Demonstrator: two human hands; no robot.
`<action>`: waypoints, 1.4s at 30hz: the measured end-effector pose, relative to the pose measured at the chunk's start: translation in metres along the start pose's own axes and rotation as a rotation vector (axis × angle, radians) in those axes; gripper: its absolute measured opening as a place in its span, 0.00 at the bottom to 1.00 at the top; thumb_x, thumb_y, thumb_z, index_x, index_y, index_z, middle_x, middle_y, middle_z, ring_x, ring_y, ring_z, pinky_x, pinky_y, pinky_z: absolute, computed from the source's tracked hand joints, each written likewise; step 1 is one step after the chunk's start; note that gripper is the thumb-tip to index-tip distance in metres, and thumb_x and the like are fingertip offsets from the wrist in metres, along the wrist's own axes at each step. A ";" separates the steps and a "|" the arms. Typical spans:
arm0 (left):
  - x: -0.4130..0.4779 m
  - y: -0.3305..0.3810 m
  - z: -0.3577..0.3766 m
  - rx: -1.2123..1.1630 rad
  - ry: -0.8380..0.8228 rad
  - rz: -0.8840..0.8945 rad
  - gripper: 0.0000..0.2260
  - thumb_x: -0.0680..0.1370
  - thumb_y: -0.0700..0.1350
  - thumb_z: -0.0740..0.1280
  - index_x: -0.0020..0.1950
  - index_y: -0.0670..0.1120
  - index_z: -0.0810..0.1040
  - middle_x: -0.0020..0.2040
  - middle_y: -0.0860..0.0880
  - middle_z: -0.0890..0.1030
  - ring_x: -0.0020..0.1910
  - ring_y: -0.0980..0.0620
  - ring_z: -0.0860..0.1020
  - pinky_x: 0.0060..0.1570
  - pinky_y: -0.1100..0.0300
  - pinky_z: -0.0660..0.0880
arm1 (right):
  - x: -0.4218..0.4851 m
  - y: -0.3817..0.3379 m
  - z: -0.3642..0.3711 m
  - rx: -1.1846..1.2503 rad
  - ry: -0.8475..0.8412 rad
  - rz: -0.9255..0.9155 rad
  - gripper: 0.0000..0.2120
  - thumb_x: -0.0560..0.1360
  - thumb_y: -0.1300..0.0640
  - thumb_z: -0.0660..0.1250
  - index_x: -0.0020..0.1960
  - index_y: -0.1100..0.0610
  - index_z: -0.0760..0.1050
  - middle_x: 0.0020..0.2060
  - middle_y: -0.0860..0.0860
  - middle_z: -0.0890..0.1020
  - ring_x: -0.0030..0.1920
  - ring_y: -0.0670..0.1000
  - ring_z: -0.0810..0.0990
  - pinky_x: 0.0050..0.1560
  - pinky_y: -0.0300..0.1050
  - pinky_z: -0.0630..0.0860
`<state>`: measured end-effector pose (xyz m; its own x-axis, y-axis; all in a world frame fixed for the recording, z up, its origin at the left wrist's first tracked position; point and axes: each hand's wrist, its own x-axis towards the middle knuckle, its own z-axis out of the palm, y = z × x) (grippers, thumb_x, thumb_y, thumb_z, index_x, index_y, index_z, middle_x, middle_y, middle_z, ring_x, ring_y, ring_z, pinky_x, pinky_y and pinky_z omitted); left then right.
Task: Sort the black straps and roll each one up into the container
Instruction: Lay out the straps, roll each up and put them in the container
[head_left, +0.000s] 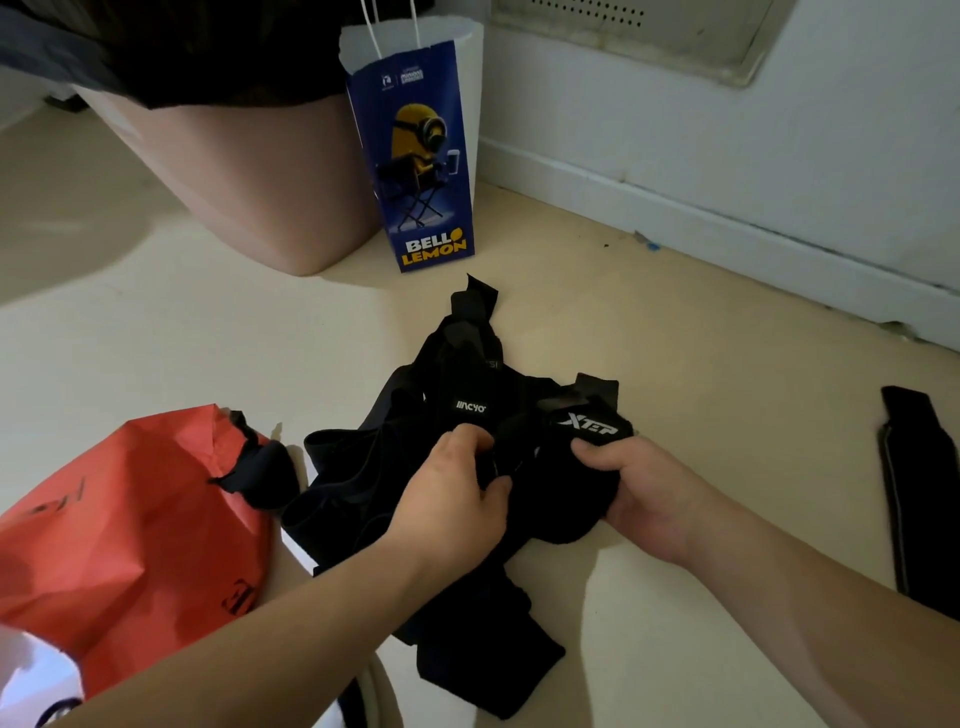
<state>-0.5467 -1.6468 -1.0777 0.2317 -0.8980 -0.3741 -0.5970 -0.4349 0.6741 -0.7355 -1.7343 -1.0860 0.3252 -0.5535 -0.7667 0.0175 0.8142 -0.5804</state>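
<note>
On the floor, left grip (447, 499) pinches the tangled black straps (353, 467) beneath it, right grip (644, 493) clasps the XTEP strap (587, 423) just beside; pulling apart may tighten the snarl, since loops look interlocked.

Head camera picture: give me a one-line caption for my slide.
Left hand and right hand grip a tangled pile of black straps on the floor beside a red paper bag.
</note>
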 end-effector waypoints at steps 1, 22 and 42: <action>0.002 -0.001 -0.001 0.029 -0.008 0.004 0.18 0.82 0.48 0.67 0.72 0.52 0.70 0.61 0.51 0.79 0.50 0.55 0.81 0.47 0.65 0.75 | 0.001 0.001 -0.001 -0.010 0.004 0.017 0.16 0.81 0.64 0.65 0.67 0.61 0.81 0.59 0.58 0.88 0.60 0.59 0.87 0.57 0.51 0.81; 0.033 -0.027 -0.001 0.416 -0.178 0.135 0.25 0.75 0.53 0.77 0.68 0.54 0.70 0.63 0.52 0.69 0.51 0.47 0.78 0.45 0.54 0.77 | 0.008 0.010 -0.030 -0.250 -0.048 0.001 0.19 0.79 0.65 0.67 0.69 0.56 0.79 0.62 0.59 0.86 0.64 0.63 0.84 0.64 0.59 0.79; -0.064 0.109 -0.120 -0.043 -0.143 0.333 0.07 0.76 0.43 0.74 0.49 0.48 0.78 0.41 0.47 0.82 0.34 0.57 0.80 0.33 0.62 0.76 | -0.151 -0.043 0.036 -0.016 0.116 -0.203 0.11 0.85 0.54 0.65 0.66 0.54 0.80 0.54 0.56 0.89 0.50 0.58 0.89 0.47 0.52 0.84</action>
<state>-0.5339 -1.6451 -0.9036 -0.0817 -0.9737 -0.2129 -0.5883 -0.1253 0.7988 -0.7514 -1.6795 -0.9360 0.2054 -0.7227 -0.6600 0.0563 0.6820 -0.7292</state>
